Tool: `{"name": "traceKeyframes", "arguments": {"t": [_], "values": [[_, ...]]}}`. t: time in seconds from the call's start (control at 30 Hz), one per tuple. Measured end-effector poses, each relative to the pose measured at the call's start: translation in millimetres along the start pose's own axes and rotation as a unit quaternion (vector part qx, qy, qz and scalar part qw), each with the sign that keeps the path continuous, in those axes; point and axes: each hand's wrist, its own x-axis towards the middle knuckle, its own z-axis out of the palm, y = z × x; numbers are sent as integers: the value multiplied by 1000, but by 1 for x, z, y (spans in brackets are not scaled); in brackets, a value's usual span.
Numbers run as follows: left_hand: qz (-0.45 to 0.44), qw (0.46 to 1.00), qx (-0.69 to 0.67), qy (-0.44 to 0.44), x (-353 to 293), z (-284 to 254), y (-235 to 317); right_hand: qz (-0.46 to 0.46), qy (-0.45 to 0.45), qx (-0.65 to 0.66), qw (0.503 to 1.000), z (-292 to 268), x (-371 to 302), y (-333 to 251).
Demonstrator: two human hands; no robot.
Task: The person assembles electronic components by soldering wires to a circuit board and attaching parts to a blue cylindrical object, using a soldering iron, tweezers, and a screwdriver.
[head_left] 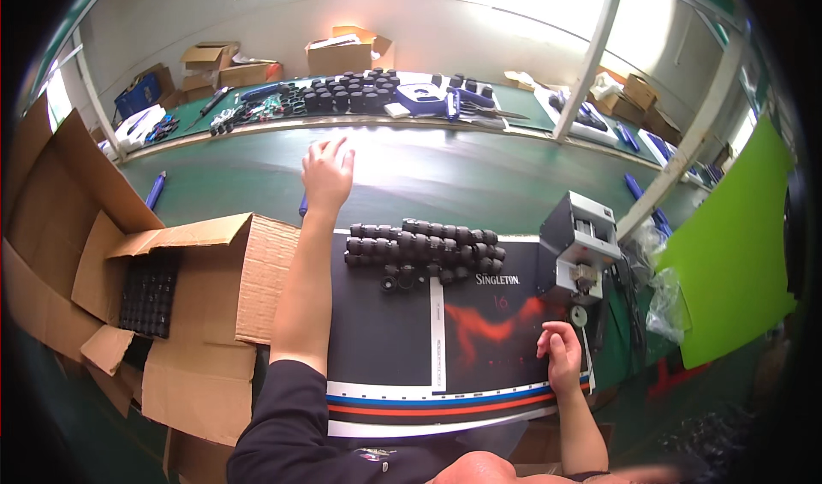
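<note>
My left hand [328,174] is stretched forward over the green work surface [445,167], palm down, fingers a little apart, with nothing visible in it. Beside its wrist, part of a blue object [303,206] shows. My right hand [562,360] hovers at the right side of the printed mat [377,338], its fingers loosely curled and apart, holding nothing I can see. Just beyond it stands a small grey and black bench machine [580,248]. Rows of black cylindrical parts [419,246] lie stacked at the mat's far edge, and a few loose black rings [390,280] sit in front of them.
An open cardboard box [201,313] at the left holds a block of black parts [147,295]. A bright green panel [728,244] and clear plastic bags [666,304] are on the right. Across the far shelf are more black parts [347,98], a blue-white device [421,98] and cartons [342,56].
</note>
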Motion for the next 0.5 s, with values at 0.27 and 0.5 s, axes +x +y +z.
{"name": "traceKeyframes", "arguments": {"t": [0.27, 0.5], "values": [[275, 915, -91, -281, -63, -50, 114, 15, -1, -50, 999, 11, 1, -8], [276, 912, -19, -302, -79, -108, 154, -1, -68, -281, 957, 18, 3, -13]]}}
